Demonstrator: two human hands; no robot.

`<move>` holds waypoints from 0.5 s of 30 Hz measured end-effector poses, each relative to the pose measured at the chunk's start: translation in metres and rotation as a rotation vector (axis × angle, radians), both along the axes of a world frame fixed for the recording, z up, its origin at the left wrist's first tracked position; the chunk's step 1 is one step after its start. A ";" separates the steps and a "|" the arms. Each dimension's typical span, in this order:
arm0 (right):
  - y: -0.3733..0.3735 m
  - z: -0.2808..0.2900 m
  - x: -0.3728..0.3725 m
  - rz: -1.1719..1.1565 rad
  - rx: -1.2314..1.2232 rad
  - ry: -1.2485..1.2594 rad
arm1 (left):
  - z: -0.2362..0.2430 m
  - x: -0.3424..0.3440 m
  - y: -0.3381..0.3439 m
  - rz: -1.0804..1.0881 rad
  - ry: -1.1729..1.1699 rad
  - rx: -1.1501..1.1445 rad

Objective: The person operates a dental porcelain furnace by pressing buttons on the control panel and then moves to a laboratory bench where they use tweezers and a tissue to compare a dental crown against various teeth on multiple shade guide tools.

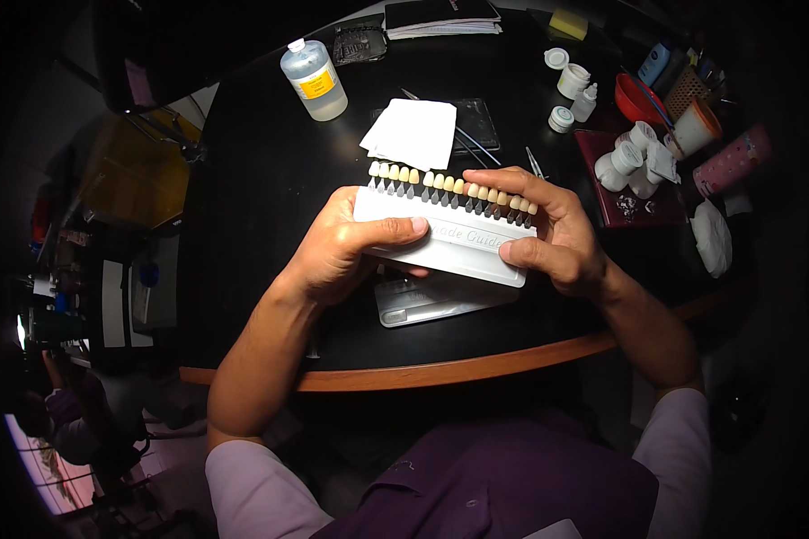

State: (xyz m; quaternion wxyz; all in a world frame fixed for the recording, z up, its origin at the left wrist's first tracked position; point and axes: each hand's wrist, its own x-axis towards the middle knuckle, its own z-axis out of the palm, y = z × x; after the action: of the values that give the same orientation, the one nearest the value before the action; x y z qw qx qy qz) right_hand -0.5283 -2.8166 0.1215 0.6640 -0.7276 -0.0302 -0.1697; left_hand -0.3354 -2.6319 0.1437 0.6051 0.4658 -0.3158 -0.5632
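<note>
A white tooth shade guide (440,235), topped by a row of cream and yellowish tooth samples on dark tabs, is held in both hands above the desk. My left hand (337,238) grips its left end, thumb across the front and fingers mostly hidden behind. My right hand (566,247) holds the right end, thumb on the lower front and index finger reaching behind the samples. Under the guide lies a silver metal case (418,310), partly hidden. Just beyond are folded white papers (409,126) on a dark pad, with thin tools beside them.
On the black desk (252,225) stand a clear bottle (319,94), small white jars (573,83), a red bowl (632,94), cups and more containers on a maroon mat (616,207). Notebooks (440,18) lie at the back. Another person (72,404) is at the far left.
</note>
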 end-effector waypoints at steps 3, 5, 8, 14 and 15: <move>-0.001 -0.002 0.000 -0.002 -0.006 -0.002 | -0.001 0.000 0.000 0.002 0.006 -0.003; 0.000 -0.001 0.001 0.000 0.002 0.001 | -0.001 0.001 0.000 0.000 0.005 -0.001; 0.001 0.002 0.000 -0.001 0.007 0.031 | 0.000 0.000 0.000 -0.001 0.012 0.005; 0.006 0.005 0.001 -0.026 0.075 0.029 | -0.001 0.001 0.001 0.019 -0.003 0.020; 0.009 0.005 0.003 -0.064 0.143 -0.006 | -0.002 0.000 0.000 0.032 -0.007 0.018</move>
State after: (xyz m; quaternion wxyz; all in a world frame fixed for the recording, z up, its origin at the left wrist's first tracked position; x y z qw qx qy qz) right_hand -0.5256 -2.8080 0.1267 0.7084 -0.6784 0.0034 -0.1945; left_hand -0.3358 -2.6319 0.1420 0.6086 0.4782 -0.3053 -0.5548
